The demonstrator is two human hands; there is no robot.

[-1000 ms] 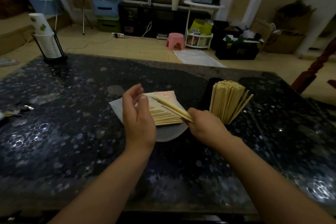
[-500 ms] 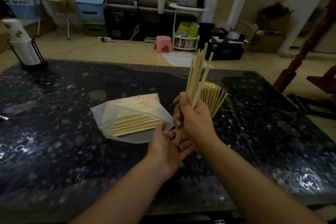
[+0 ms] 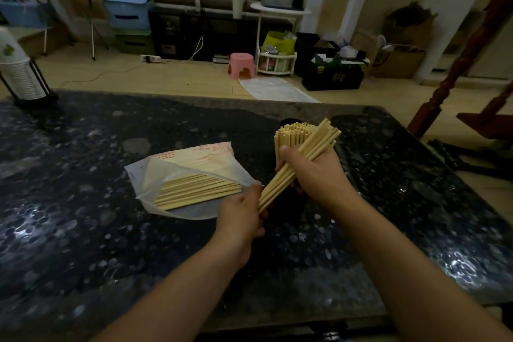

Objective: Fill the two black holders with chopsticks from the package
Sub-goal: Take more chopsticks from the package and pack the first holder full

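Slanting between both hands, pale wooden chopsticks [image 3: 308, 147] fan unevenly.

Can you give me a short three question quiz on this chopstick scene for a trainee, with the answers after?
1. True or false: the package lies empty on the table.
2. Which hand grips the lifted bundle of chopsticks around its middle: A the left hand, B the right hand?
3. In a few words, what stands just behind the right hand?

Key
1. False: loose chopsticks still lie inside it.
2. B. The left hand only meets the bundle's lower ends.
3. The filled holder, packed with upright chopsticks; its black body is mostly hidden.
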